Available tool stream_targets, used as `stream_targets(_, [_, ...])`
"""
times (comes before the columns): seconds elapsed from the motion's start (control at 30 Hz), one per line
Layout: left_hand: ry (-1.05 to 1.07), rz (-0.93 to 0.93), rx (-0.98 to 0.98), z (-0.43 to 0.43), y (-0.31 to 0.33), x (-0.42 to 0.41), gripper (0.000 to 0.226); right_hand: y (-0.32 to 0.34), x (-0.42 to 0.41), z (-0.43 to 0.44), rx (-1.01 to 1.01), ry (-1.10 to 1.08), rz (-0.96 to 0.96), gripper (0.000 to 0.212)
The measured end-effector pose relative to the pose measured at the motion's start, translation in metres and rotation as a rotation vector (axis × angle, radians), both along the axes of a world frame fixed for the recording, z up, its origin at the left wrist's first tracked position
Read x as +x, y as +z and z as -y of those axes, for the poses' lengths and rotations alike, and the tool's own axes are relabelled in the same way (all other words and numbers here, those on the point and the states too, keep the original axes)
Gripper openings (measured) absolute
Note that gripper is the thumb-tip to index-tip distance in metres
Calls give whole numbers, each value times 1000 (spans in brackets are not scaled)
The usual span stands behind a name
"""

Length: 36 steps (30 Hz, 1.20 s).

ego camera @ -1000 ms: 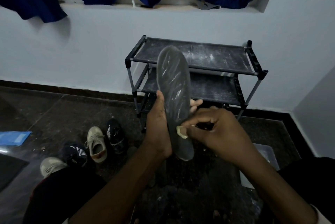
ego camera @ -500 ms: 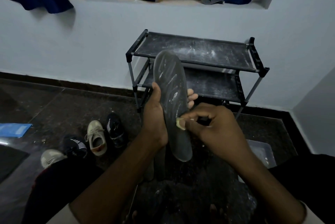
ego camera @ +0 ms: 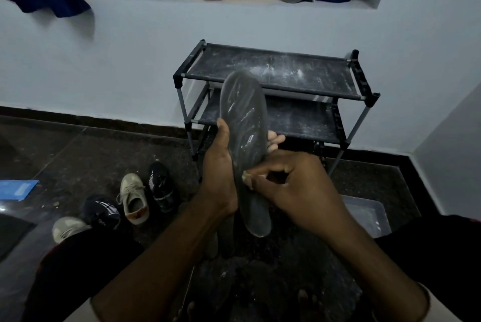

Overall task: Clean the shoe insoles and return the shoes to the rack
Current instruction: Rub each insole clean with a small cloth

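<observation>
- The left hand (ego camera: 221,165) holds the insole (ego camera: 244,126) upright in front of the rack (ego camera: 273,71). Its grip is wrapped round the insole's middle, with the thumb on the near face and the fingertips (ego camera: 276,139) showing past the other edge.
- The right hand (ego camera: 294,186) has its grip pinching a small pale wad (ego camera: 244,177) between thumb and forefinger and pressing it to the insole's lower half. I cannot tell what the wad is made of.
- The insole is dark and streaked with pale smears, toe end up, and is held clear of the floor (ego camera: 78,155).
- The rack stands against the wall at the floor's far edge, its two visible shelves dusted white.
- Left of the rack on the floor sit a beige sneaker (ego camera: 134,199) and a black shoe (ego camera: 161,186) just beside it. A striped black shoe (ego camera: 101,211) and a pale shoe (ego camera: 67,228) lie nearer.
- A clear tub (ego camera: 369,215) sits on the floor toward the right corner.
- A blue sheet (ego camera: 17,188) lies at the floor's left edge.
</observation>
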<state>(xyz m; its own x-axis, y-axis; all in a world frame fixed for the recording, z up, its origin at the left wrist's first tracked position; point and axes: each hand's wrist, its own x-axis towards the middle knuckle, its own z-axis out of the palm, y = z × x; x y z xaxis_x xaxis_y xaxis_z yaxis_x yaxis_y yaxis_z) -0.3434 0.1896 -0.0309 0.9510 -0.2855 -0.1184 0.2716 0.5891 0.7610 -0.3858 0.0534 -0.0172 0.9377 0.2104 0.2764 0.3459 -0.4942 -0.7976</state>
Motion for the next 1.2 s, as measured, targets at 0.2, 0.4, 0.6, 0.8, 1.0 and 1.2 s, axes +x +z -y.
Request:
stream_targets(0.2, [-21,38,-22,3,0,-2,85,1,7,7,43,-128,80,6])
stream_targets(0.4, [-5,38,-58,1,0,2,88,1,6,14,-17,-120,61,4])
stream_targets(0.6, [-29,41,-39,1,1,0,90,1,-1,6,4,-42,55,7])
stream_targets(0.8, [-17,53,-20,3,3,-3,86,4,6,10,37,-138,111,6])
stream_targets(1.0, [-27,44,-25,2,0,-1,91,2,9,17,32,-163,91,9])
stream_targets(1.2, [-41,34,-35,4,-1,-1,93,0,1,9,-5,-110,85,11])
